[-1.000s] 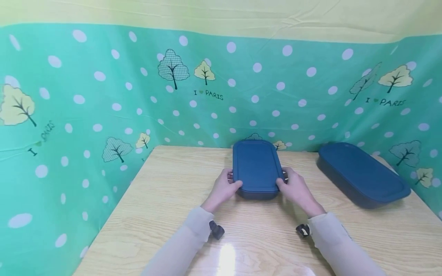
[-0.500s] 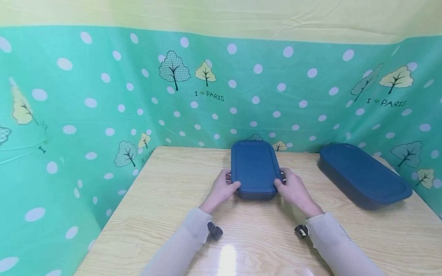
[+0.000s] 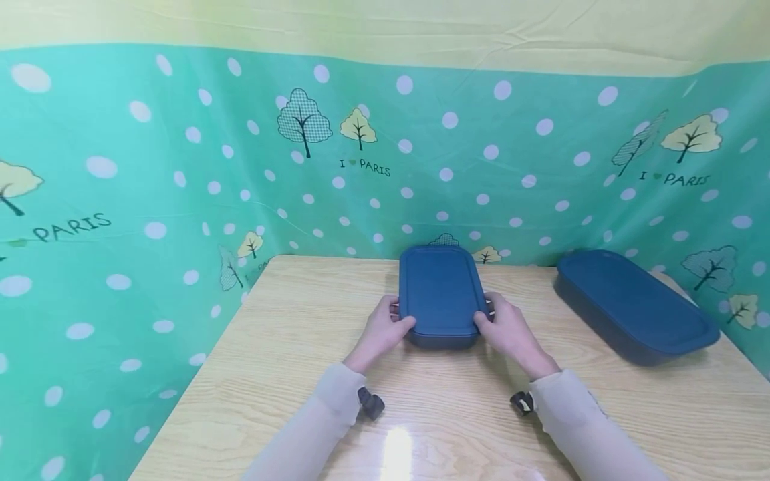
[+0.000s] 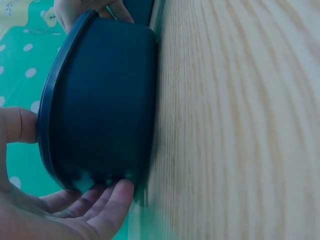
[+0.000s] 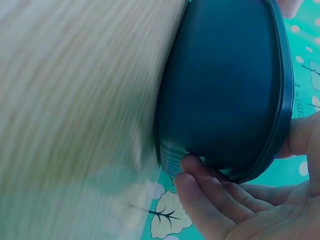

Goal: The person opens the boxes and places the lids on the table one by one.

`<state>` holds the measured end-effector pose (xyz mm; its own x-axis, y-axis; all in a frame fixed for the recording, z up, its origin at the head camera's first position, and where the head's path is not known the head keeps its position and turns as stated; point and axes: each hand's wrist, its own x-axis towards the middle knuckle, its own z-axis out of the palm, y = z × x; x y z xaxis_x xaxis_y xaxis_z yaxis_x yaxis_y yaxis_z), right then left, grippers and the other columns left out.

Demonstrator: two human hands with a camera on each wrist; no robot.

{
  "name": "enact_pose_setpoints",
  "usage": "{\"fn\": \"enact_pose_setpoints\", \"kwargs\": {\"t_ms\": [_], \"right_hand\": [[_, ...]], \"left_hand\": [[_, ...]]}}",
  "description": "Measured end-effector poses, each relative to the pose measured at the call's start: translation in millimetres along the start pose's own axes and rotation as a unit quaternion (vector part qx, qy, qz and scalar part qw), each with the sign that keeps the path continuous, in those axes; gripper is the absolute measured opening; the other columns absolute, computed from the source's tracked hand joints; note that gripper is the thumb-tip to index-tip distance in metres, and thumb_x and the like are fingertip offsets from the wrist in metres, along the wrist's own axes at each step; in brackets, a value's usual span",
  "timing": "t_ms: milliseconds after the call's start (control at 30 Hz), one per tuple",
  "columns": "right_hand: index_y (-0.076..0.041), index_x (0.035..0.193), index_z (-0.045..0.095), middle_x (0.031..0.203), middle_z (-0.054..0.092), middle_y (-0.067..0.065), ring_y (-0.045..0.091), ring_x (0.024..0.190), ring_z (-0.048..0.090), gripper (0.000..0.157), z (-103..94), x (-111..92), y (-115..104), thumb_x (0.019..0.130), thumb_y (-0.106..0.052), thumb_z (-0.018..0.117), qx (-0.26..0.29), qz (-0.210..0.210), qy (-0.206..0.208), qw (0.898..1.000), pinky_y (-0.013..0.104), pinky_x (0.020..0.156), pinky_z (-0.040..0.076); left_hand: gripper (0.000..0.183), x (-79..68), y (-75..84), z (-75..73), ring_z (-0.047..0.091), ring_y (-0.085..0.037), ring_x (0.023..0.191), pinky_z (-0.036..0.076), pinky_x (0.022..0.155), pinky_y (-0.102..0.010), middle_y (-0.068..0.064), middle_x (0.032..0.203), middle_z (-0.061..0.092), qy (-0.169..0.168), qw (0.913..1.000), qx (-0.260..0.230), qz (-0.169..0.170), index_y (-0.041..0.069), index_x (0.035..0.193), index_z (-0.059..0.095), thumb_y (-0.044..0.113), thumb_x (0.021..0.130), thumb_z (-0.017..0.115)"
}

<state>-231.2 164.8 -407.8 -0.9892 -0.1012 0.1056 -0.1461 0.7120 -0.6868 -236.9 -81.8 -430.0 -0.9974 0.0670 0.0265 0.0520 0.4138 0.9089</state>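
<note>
A blue lidded container [image 3: 442,290] is near the back of the wooden table, between both hands. At its near left corner my left hand [image 3: 385,327] grips it, the thumb on the lid's edge and the fingers along the side wall. My right hand [image 3: 508,331] holds the near right corner in the same manner. Seen from the left wrist, the container [image 4: 105,100] has its base at or very near the tabletop; whether it touches all along I cannot tell. The right wrist view shows fingertips [image 5: 192,165] against the ridged lower wall. The lid is on.
A larger blue lidded container [image 3: 634,304] stands at an angle on the table's right side. Behind the table [image 3: 289,334] hangs a green dotted cloth [image 3: 361,200] with tree prints, also along the left and right. Dark wrist cameras [image 3: 371,404] sit below both wrists.
Both hands have shifted slightly left with the smaller container between them. Their hold looks the same. The cloth at the left has moved and its folds have changed; the larger container stays put.
</note>
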Motion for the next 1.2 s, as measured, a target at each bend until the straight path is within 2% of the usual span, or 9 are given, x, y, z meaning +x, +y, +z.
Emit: {"fn": "enact_pose_setpoints", "kwargs": {"t_ms": [467, 767, 1200], "right_hand": [[0.008, 0.138, 0.038, 0.117, 0.058, 0.025, 0.034, 0.103, 0.059, 0.053, 5.2, 2.2, -0.6, 0.094, -0.020, 0.049, 0.002, 0.001, 0.000, 1.000, 0.047, 0.086, 0.049], [0.008, 0.139, 0.035, 0.119, 0.057, 0.025, 0.034, 0.105, 0.058, 0.055, 8.5, 2.5, -4.1, 0.094, -0.021, 0.048, -0.001, 0.004, -0.005, 1.000, 0.047, 0.088, 0.049], [0.008, 0.139, 0.036, 0.119, 0.057, 0.025, 0.036, 0.107, 0.057, 0.054, 12.7, 3.8, -5.9, 0.094, -0.020, 0.049, -0.002, -0.001, -0.001, 1.000, 0.049, 0.090, 0.047]], "left_hand": [[0.048, -2.7, -1.5, -5.3, 0.057, -0.026, 0.106, 0.050, 0.087, -0.038, -0.012, 0.114, 0.056, -0.001, 1.0000, -0.005, -0.003, 0.002, 0.127, 0.046, 0.018, 0.085, 0.061], [0.048, -3.4, -2.8, -7.6, 0.057, -0.028, 0.104, 0.048, 0.089, -0.039, -0.013, 0.112, 0.056, 0.012, 0.9999, 0.006, 0.001, 0.000, 0.126, 0.048, 0.017, 0.083, 0.062], [0.047, -3.3, -6.1, -12.2, 0.057, -0.027, 0.103, 0.049, 0.088, -0.039, -0.012, 0.111, 0.056, 0.012, 0.9999, 0.008, 0.005, 0.002, 0.125, 0.048, 0.018, 0.083, 0.063]]}}
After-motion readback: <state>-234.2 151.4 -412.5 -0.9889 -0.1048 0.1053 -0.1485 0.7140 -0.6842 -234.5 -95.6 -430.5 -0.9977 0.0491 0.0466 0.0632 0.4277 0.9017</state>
